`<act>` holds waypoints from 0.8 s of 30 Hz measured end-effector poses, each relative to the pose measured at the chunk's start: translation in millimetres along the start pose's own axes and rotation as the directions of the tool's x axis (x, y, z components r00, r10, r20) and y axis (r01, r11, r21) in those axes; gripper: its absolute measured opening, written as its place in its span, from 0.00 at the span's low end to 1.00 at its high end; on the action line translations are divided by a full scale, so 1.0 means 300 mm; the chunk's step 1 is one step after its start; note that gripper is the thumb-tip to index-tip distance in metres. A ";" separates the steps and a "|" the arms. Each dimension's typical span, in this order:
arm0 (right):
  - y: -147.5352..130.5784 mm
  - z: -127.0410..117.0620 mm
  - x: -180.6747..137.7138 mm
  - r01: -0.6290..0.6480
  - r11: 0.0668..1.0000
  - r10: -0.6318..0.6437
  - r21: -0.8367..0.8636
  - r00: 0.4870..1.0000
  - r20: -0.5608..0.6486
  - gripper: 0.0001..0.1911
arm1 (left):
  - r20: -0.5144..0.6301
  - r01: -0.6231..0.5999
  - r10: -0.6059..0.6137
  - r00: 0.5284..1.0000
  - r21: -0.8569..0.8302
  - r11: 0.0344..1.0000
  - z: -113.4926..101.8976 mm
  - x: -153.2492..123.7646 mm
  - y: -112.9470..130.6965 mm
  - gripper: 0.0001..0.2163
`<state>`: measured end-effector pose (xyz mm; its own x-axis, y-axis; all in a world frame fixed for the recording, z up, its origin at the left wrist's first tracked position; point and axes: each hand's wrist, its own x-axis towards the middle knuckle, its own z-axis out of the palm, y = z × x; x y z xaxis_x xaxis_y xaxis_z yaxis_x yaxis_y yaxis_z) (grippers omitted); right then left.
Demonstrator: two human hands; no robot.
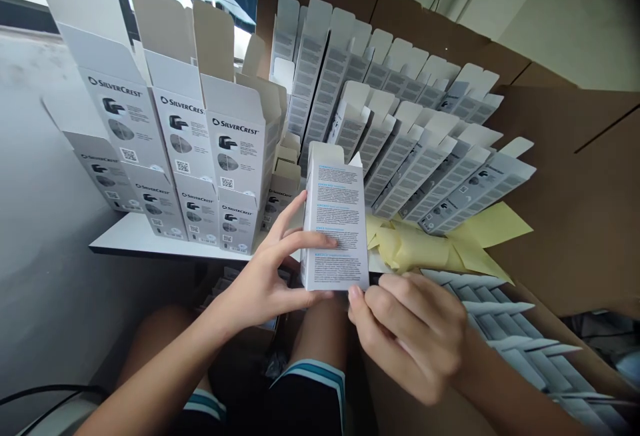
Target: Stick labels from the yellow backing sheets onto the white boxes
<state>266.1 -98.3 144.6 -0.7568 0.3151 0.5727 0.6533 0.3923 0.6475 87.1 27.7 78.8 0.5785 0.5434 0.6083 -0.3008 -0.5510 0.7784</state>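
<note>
A: Where is the carton that's being worked on?

B: The printed carton (336, 223) is at mid-view, roughly upright above the person's knees (320, 329), in front of the white table (127, 235). Its text panel faces the wearer and its top flaps stand up.

A: How do the 2 hands hold it?

B: The left hand (265, 276) wraps the left side: fingers reach across the panel, the thumb braces the bottom edge. I'd say that grip steadies the carton and leaves the base within reach.

A: And the right?

B: The right hand (415, 333) has its fingers curled, with thumb and forefinger pinching at the bottom right corner. Whether a flap sits in that pinch, I can't tell; the fingers hide it.

A: Why pack the others so tightly?

B: The SilverCrest boxes (237, 136) on the left stand side by side in 2 levels, fronts outward, probably to save room. The upright cartons (445, 176) behind and to the right lean together in 2 rows, seemingly propping each other.

A: The rest?

B: Crumpled yellow paper (415, 246) lies before those rows. The overlapping cartons (530, 329) sit beyond the right hand, perhaps for easy reach.
</note>
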 end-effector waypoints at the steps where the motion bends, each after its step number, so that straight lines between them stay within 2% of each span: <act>1: 0.000 0.002 -0.001 0.005 1.000 -0.005 0.002 1.000 0.010 0.12 | 0.001 -0.004 0.004 1.000 0.006 1.000 -0.002 -0.001 0.000 0.24; 7: -0.001 0.004 0.001 -0.007 1.000 0.007 -0.007 1.000 0.025 0.10 | 0.036 -0.043 0.042 0.998 0.035 0.998 -0.010 -0.001 -0.001 0.24; 15: -0.007 0.012 0.004 0.025 0.999 -0.028 0.048 0.998 0.059 0.11 | 0.028 -0.021 0.020 0.999 0.051 0.998 -0.012 -0.011 -0.001 0.24; 19: -0.005 0.011 0.005 0.047 0.997 -0.054 0.063 0.992 0.117 0.12 | 0.034 -0.014 0.012 0.999 0.076 0.997 -0.015 -0.016 -0.007 0.24; 24: 0.003 -0.010 0.008 0.060 0.995 -0.072 0.082 0.985 0.159 0.10 | 0.032 -0.007 0.005 0.999 0.059 0.998 -0.015 -0.017 -0.002 0.24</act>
<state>265.0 -99.8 148.2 -0.7956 0.4192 0.4373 0.6031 0.4801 0.6370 80.9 28.1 75.8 0.6012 0.5197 0.6071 -0.2594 -0.5916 0.7634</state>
